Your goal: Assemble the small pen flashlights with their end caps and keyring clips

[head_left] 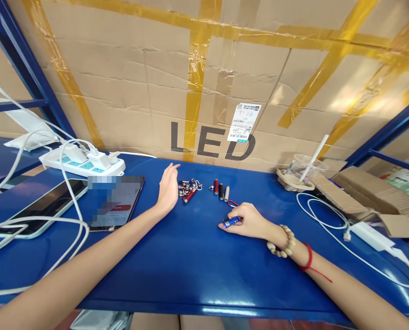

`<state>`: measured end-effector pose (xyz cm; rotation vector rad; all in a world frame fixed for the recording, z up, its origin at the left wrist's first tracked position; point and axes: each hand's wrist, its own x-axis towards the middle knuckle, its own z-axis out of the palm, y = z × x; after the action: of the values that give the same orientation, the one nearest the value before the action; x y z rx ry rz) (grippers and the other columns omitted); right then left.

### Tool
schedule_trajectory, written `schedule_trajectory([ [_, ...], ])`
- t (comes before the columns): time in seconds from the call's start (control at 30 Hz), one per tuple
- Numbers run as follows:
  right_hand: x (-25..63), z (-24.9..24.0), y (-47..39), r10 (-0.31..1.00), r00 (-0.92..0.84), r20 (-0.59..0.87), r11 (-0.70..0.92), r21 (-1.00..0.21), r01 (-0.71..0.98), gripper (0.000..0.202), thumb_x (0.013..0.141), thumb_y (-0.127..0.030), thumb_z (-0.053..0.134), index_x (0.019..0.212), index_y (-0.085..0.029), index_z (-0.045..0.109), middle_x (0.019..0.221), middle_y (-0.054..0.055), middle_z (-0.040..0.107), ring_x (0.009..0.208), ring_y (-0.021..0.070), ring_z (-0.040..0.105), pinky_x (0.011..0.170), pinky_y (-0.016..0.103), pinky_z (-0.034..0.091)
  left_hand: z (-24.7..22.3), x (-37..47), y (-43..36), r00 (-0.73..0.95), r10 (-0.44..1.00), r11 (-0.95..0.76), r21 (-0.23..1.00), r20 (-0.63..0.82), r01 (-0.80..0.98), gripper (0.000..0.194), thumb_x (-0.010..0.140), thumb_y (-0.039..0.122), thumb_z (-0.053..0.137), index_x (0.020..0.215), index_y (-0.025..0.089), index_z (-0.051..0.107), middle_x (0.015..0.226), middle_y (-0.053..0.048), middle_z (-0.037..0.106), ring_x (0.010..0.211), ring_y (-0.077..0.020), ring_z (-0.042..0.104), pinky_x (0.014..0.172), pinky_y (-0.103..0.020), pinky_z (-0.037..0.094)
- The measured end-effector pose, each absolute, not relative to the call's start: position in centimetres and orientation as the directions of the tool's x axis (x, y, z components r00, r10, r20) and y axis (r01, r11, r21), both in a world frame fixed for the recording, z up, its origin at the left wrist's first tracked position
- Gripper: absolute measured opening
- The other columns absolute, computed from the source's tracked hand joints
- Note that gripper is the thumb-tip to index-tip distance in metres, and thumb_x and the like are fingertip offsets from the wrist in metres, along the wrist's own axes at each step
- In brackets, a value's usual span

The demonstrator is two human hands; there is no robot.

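Observation:
My right hand (pixel 247 221) is closed around a small blue flashlight (pixel 232 222) just above the blue table. A red carabiner clip (pixel 232 203) shows beside its fingers; whether it joins the flashlight I cannot tell. My left hand (pixel 169 189) holds nothing, its fingers stretched out, standing on edge at the left of a small pile of metal parts (pixel 187 184). A red flashlight (pixel 190 196) lies at the front of that pile. Between the hands, a red tube (pixel 216 186), a black tube (pixel 221 191) and a silver tube (pixel 227 192) lie in a row, with a small metal piece (pixel 211 188) beside them.
A large taped cardboard box (pixel 129 91) stands behind the blue table (pixel 190 275). At left are a power strip (pixel 84 162), a tablet (pixel 118 206), a phone (pixel 42 208) and white cables. A plastic cup (pixel 306 167), cardboard pieces (pixel 373 188) and a white adapter (pixel 371 236) are at right.

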<state>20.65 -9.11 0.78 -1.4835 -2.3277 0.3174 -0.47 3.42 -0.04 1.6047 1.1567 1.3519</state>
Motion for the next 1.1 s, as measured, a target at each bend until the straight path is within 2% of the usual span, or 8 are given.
schedule_trajectory([
  [0.17,20.5,1.2,-9.5,0.916,-0.361,0.174,0.401,-0.401,0.824,0.054,0.079,-0.056,0.053,0.043,-0.017,0.041,0.041,-0.005,0.036,0.042,0.0059,0.028,0.047,0.022,0.027,-0.4,-0.4,3.4,0.046,0.959,-0.283,0.943,0.279,0.175,0.041,0.089,0.032,0.029,0.115,0.020,0.059,0.140,-0.006,0.042,0.135,-0.0194,0.031,0.115,-0.037,0.015],
  [0.3,20.5,1.4,-9.4,0.913,-0.376,0.161,0.407,-0.429,0.806,0.045,0.087,-0.050,0.042,0.057,-0.018,0.050,0.044,-0.006,0.037,0.043,0.0067,0.030,0.049,0.021,0.028,-0.2,-0.1,3.2,0.063,0.964,-0.266,0.951,0.259,0.156,0.039,0.089,0.031,0.030,0.113,0.022,0.060,0.138,-0.005,0.045,0.133,-0.0192,0.033,0.114,-0.037,0.017],
  [0.4,20.5,1.3,-9.2,0.926,-0.351,0.135,0.373,-0.460,0.806,0.040,0.092,-0.045,0.036,0.073,-0.019,0.060,0.050,-0.005,0.048,0.046,0.0075,0.039,0.052,0.021,0.032,0.0,0.0,3.1,0.079,0.972,-0.229,0.963,0.220,0.143,0.041,0.089,0.030,0.028,0.115,0.021,0.058,0.139,-0.005,0.044,0.133,-0.0190,0.034,0.113,-0.039,0.019],
  [0.5,20.5,1.0,-9.1,0.936,-0.317,0.153,0.350,-0.504,0.790,0.037,0.092,-0.045,0.038,0.092,-0.020,0.065,0.075,0.000,0.065,0.062,0.0104,0.056,0.061,0.022,0.040,0.0,0.0,2.9,0.090,0.971,-0.232,0.964,0.221,0.127,0.041,0.089,0.030,0.027,0.116,0.022,0.057,0.138,-0.004,0.045,0.132,-0.0187,0.033,0.113,-0.040,0.021],
  [0.6,20.4,0.8,-9.1,0.936,-0.287,0.203,0.352,-0.527,0.774,0.036,0.091,-0.045,0.040,0.102,-0.022,0.066,0.097,0.004,0.068,0.082,0.0147,0.062,0.073,0.026,0.044,0.3,0.0,2.2,0.070,0.962,-0.272,0.955,0.265,0.114,0.040,0.089,0.032,0.029,0.113,0.022,0.059,0.137,-0.004,0.046,0.132,-0.0194,0.034,0.112,-0.040,0.022],
  [0.77,20.1,0.8,-9.1,0.939,-0.247,0.238,0.340,-0.540,0.770,0.035,0.088,-0.047,0.046,0.104,-0.024,0.067,0.098,0.005,0.068,0.083,0.0169,0.063,0.074,0.028,0.048,1.0,-0.1,0.6,0.125,0.875,-0.468,0.883,0.468,-0.029,0.041,0.083,0.037,0.038,0.115,0.021,0.058,0.134,-0.005,0.049,0.129,-0.0229,0.039,0.105,-0.037,0.033],
  [0.93,20.0,1.0,-9.3,0.940,-0.254,0.227,0.338,-0.528,0.779,0.034,0.089,-0.046,0.045,0.103,-0.026,0.069,0.098,0.004,0.068,0.077,0.0158,0.064,0.069,0.027,0.049,1.1,0.0,0.8,0.194,0.914,-0.309,0.922,0.355,-0.234,0.053,0.079,0.042,0.027,0.116,0.019,0.056,0.134,-0.008,0.050,0.124,-0.0268,0.045,0.094,-0.040,0.042],
  [1.1,20.0,1.0,-9.3,0.941,-0.235,0.243,0.331,-0.522,0.786,0.032,0.091,-0.040,0.043,0.106,-0.025,0.067,0.104,0.004,0.067,0.092,0.0174,0.063,0.083,0.030,0.048,1.1,0.0,1.3,0.230,0.931,-0.187,0.910,0.285,-0.370,0.057,0.075,0.045,0.024,0.109,0.014,0.059,0.122,-0.012,0.058,0.110,-0.0270,0.055,0.086,-0.038,0.047],
])
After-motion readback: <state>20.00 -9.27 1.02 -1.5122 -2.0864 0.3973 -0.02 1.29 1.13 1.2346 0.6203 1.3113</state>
